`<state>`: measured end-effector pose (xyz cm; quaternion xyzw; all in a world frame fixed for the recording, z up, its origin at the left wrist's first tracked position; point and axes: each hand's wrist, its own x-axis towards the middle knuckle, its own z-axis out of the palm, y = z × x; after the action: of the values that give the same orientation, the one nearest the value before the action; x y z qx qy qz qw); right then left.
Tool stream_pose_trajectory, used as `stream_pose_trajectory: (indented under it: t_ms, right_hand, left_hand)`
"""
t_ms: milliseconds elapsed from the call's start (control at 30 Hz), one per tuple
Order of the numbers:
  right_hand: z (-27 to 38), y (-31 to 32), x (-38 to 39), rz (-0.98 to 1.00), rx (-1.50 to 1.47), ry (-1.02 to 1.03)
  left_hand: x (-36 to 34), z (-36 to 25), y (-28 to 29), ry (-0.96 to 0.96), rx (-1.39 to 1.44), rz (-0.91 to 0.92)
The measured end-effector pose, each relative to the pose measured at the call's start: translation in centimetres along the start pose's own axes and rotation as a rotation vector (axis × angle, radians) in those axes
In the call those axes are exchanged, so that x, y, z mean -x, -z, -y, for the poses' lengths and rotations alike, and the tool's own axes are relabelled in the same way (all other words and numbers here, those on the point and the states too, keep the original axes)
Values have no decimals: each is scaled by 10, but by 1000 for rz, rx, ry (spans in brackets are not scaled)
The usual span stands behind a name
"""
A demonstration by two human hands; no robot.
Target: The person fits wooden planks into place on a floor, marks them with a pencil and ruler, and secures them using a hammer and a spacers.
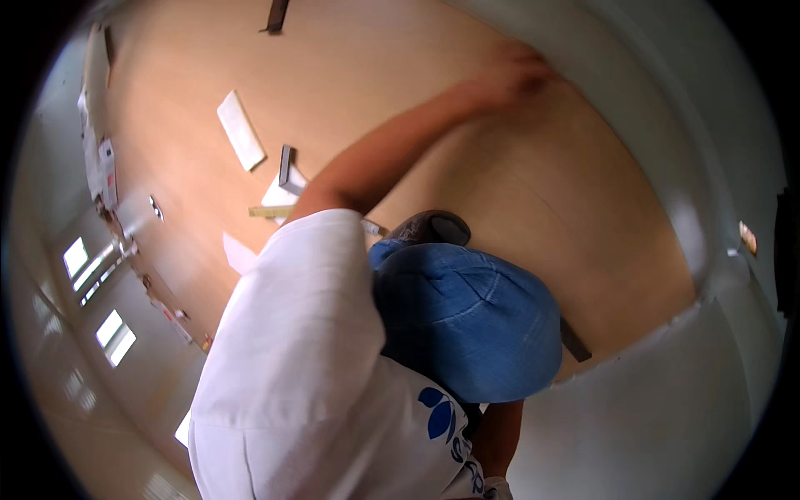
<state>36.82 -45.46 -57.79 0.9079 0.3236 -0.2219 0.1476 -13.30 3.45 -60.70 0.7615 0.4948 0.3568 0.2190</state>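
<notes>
My left arm stretches out over a large tan board (358,79), and my left hand (518,77) is at the board's far right edge. Motion smears its fingers, so I cannot tell whether they grip anything. My right forearm (500,433) passes behind my knee in blue denim (475,317), which hides the right hand. A dark flat bar (575,342) sticks out from behind that knee, lying on the board near its right edge. My dark shoe (421,227) rests on the board beyond the knee.
Left of my arm lie a white rectangular block (242,132), a dark grey bar-shaped piece (288,169), a yellow strip (267,212) and white paper (277,193). A small metallic thing (156,207) lies farther left. Another dark bar (277,15) is at the far edge of view.
</notes>
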Motion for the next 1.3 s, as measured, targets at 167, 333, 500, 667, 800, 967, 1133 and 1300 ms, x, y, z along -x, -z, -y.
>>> stream_pose_trajectory:
  t_ms: [167,333,500,667,800,967,1133,1300]
  right_hand:
    - [-48,-16,96,82,-436,-815]
    - [-45,-25,84,92,-1258,-1100]
    - [-39,-31,85,14,-979,-975]
    - [41,24,81,-162,-300,-718]
    - [31,23,39,-260,-660,-622]
    - [-7,41,-56,64,-1249,-709]
    - [39,43,-65,-4,-1070,-785]
    - [43,40,-58,13,-1042,-687]
  left_hand:
    - [140,149,196,174,-578,-97]
    - [335,188,362,1355,-574,-127]
    - [459,165,391,1838,-238,-59]
    - [455,94,293,1954,-487,-295]
    - [389,69,288,1983,-658,-377]
    - [428,117,344,2083,21,-251]
    - [431,115,353,2183,79,-212]
    - [383,86,347,2253,492,-573]
